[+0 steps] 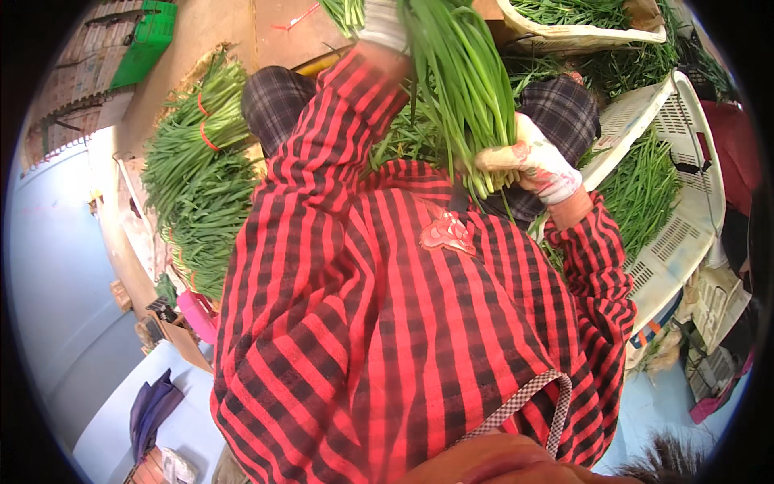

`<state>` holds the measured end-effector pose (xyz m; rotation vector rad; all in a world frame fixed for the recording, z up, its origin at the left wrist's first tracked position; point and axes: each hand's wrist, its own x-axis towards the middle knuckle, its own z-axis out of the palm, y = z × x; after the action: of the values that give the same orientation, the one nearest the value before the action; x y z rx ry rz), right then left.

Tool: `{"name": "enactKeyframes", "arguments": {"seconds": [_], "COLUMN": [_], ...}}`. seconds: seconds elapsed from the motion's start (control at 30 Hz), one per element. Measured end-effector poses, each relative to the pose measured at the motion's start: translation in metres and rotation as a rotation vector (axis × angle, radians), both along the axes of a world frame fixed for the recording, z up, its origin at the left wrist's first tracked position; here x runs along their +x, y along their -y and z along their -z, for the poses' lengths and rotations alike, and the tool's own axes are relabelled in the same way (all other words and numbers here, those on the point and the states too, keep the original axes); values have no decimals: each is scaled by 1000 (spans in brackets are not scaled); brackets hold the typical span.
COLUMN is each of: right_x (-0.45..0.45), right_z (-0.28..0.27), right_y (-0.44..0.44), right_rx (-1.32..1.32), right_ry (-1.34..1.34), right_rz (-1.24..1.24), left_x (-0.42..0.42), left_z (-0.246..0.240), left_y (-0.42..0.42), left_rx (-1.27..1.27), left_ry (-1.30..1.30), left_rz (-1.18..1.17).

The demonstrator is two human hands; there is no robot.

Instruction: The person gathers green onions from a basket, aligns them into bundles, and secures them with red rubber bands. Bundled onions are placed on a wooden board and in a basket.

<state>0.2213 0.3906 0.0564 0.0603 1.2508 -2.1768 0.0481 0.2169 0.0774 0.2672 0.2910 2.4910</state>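
Note:
My right hand [532, 160], in a stained white knit glove, grips the pale stem ends of a loose bunch of garlic chives [462, 78], its thumb across the stems. The leaves extend towards the top of the picture. My left hand [385, 23], in a blurred whitish glove, is at the top edge beside the leaves; its fingers are hidden or cut off, so its hold is unclear. Past it lie more pale stems [344, 15] and a thin red tie [299, 18]. Loose greens [402, 139] show between my plaid-covered knees.
Bundles of chives [205, 199] with red bands [208, 138] are piled at left. A white slotted plastic crate [677, 236] holding greens stands at right, another crate [580, 37] at top right. A green crate [142, 45] is at upper left, a pink container [198, 316] below the pile.

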Motion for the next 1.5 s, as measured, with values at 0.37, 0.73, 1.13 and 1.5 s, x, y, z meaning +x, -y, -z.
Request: {"name": "enactKeyframes", "arguments": {"seconds": [0.37, 0.73, 1.13, 1.5], "right_x": [36, 20, -4, 27], "right_z": [-30, -161, -163, -94], "right_y": [10, -75, -108, -50], "right_rx": [-23, 1091, 862, 356], "right_ry": [225, -270, -284, 30], "right_rz": [-31, 20, 331, -56], "left_x": [23, 135, 156, 62], "left_z": [18, 35, -51, -5], "left_y": [-23, 6, -6, -59], "left_rx": [182, -764, -1151, 36], "left_ry": [94, -288, -1400, -84], "left_rz": [151, 417, 551, 225]}}
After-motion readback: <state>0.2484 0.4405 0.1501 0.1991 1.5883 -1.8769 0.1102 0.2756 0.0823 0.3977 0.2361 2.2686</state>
